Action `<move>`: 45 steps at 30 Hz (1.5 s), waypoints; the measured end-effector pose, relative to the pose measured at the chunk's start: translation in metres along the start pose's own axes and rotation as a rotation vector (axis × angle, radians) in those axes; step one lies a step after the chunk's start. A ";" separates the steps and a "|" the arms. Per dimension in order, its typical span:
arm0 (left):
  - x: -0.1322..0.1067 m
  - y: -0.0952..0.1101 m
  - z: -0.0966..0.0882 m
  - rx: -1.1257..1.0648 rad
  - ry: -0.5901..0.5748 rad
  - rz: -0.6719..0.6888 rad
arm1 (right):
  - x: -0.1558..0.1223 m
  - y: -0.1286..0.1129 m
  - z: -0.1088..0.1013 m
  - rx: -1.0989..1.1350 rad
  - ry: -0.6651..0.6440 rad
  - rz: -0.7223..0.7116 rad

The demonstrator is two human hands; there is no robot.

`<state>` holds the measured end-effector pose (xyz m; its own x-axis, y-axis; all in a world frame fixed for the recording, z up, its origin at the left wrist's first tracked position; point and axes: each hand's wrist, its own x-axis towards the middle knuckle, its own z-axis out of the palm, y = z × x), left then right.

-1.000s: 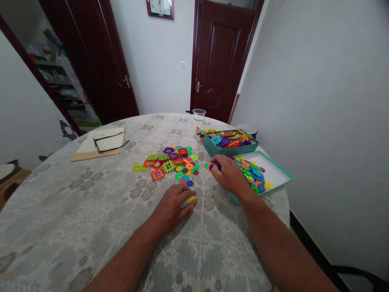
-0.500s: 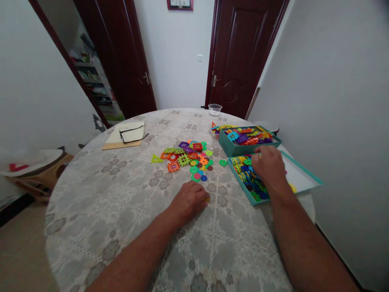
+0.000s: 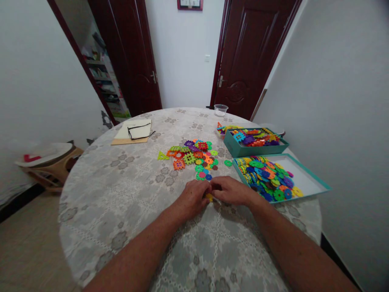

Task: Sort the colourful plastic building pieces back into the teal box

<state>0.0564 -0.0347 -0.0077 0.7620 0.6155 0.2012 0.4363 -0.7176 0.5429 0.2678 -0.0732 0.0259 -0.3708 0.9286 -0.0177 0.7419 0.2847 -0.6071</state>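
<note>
My left hand (image 3: 194, 197) is closed on a small yellow toy piece (image 3: 209, 197), low over the tablecloth. Against it comes my right hand (image 3: 231, 190), its fingers bent together at the same spot; whatever they pinch is hidden. Just beyond the hands lies a group of colourful plastic pieces: round notched discs (image 3: 199, 168) and square interlocking tiles (image 3: 189, 158). To the right, a shallow teal-edged box lid (image 3: 313, 178) holds a heap of coloured discs (image 3: 270, 176). Behind it stands a green box (image 3: 232, 148) full of more pieces.
A clear plastic bowl (image 3: 221, 109) stands at the table's far edge. Black-framed glasses (image 3: 139, 136) rest on a paper pad (image 3: 121, 132) at the far left. One green disc (image 3: 227, 163) lies apart near the lid. A patterned cloth (image 3: 121, 194) covers the round table.
My right hand has moved left from the discs in the lid to meet my left hand. The left hand keeps its hold on the yellow piece. The view has shifted slightly.
</note>
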 end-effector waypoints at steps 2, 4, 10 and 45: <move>0.000 -0.001 0.000 -0.027 0.018 -0.005 | -0.001 -0.002 0.002 0.092 -0.065 -0.012; 0.000 -0.003 -0.001 -0.036 0.023 -0.017 | -0.001 -0.005 0.004 0.117 -0.071 -0.016; -0.003 -0.016 -0.011 0.015 0.189 0.062 | -0.008 -0.004 -0.025 -0.047 0.215 0.091; 0.040 -0.006 -0.009 0.371 0.075 -0.371 | 0.032 0.014 0.040 -0.522 0.410 0.194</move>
<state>0.0801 -0.0027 0.0039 0.4938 0.8619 0.1150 0.8205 -0.5057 0.2668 0.2441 -0.0489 -0.0147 -0.0394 0.9600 0.2772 0.9834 0.0864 -0.1596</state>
